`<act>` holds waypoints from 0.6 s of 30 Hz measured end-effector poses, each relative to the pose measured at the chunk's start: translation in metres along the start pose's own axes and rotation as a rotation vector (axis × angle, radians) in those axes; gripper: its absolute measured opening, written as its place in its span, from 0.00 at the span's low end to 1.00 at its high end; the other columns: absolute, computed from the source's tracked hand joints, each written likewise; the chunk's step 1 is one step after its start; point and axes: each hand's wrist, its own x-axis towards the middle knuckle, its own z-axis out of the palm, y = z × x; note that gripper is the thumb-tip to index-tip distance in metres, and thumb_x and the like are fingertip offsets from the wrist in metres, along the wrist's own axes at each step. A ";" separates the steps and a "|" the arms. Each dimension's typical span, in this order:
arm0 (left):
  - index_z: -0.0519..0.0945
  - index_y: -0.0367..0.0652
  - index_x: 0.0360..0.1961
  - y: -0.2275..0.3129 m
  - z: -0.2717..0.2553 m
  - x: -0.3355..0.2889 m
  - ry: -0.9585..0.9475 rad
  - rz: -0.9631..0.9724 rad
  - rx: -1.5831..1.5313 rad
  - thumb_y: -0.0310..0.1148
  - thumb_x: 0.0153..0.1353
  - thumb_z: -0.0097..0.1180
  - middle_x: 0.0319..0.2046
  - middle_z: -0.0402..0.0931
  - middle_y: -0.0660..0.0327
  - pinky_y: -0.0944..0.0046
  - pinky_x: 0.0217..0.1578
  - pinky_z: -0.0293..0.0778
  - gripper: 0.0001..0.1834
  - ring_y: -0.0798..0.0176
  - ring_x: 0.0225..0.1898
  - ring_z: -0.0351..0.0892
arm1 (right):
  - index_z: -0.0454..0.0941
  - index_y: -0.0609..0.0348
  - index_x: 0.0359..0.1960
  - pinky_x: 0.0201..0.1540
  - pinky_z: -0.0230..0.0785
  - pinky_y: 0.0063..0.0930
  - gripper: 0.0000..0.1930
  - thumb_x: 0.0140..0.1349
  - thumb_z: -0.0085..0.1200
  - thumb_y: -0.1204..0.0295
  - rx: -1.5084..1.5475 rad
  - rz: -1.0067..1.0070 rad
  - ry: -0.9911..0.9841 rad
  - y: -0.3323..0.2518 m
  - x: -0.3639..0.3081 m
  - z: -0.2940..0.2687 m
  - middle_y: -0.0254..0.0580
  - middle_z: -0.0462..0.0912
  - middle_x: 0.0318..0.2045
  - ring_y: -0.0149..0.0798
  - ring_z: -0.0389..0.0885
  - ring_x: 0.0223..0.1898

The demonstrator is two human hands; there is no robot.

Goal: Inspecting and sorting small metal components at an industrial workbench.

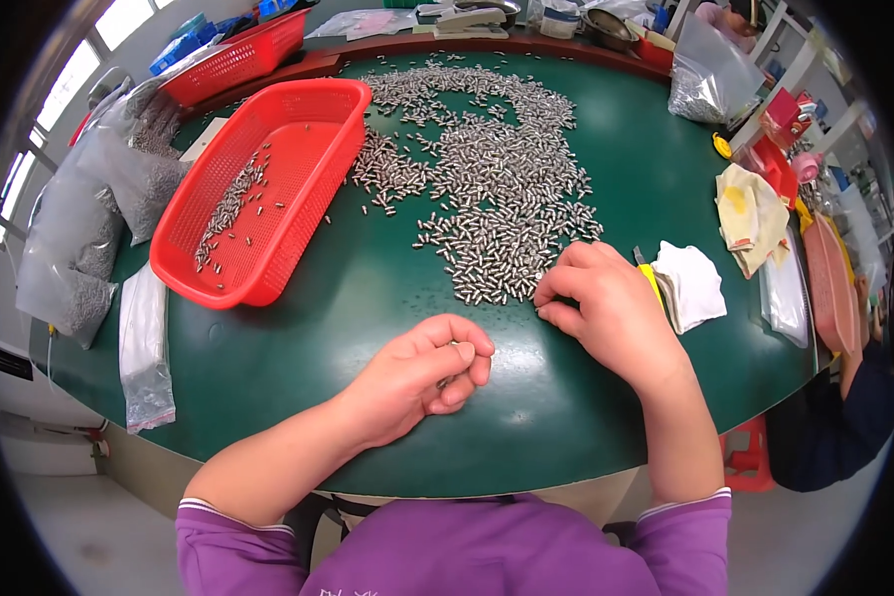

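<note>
Left hand (422, 375), curled: any contents mostly hidden. Right hand (603, 306): any held item too small to tell. Metal parts (512, 189): surface detail too small to tell. Clear bags (79, 233), left: contents blurred behind plastic. Purple shirt (487, 548): cut off at near edge. Co-worker (836, 427), right: partly cut off.

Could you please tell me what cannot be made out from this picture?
All in the head view:
- What the left hand holds: its curled fingers mostly hide the palm.
- Whether the right hand pinches a part: too small to tell at the fingertips.
- The exact count of metal parts: small and overlapping.
- The whole co-worker at right: cut off by the dark fisheye rim.
</note>
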 end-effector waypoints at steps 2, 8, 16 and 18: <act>0.72 0.42 0.45 0.000 -0.001 0.000 0.002 0.006 -0.002 0.31 0.70 0.45 0.34 0.73 0.63 0.74 0.24 0.58 0.07 0.75 0.25 0.63 | 0.79 0.57 0.28 0.43 0.69 0.37 0.05 0.49 0.62 0.76 -0.016 -0.007 -0.043 -0.001 0.000 0.000 0.38 0.76 0.30 0.45 0.75 0.39; 0.72 0.42 0.45 0.000 0.001 0.001 0.010 0.006 0.003 0.31 0.70 0.46 0.34 0.73 0.63 0.74 0.23 0.58 0.07 0.75 0.25 0.63 | 0.75 0.59 0.32 0.43 0.68 0.35 0.06 0.54 0.59 0.76 0.231 -0.101 -0.007 -0.006 0.002 0.011 0.39 0.75 0.31 0.44 0.74 0.38; 0.70 0.43 0.43 0.000 0.001 0.000 0.016 -0.013 0.041 0.33 0.70 0.47 0.31 0.72 0.64 0.75 0.21 0.57 0.06 0.76 0.22 0.62 | 0.75 0.57 0.34 0.44 0.69 0.35 0.05 0.58 0.58 0.75 0.535 -0.156 -0.114 -0.023 0.005 0.014 0.39 0.76 0.34 0.43 0.75 0.40; 0.69 0.43 0.43 0.000 0.001 -0.001 0.012 -0.012 0.032 0.34 0.71 0.47 0.31 0.72 0.64 0.75 0.21 0.57 0.07 0.77 0.22 0.62 | 0.76 0.56 0.34 0.44 0.69 0.35 0.04 0.57 0.58 0.75 0.539 -0.186 -0.087 -0.024 0.005 0.014 0.38 0.77 0.34 0.43 0.75 0.40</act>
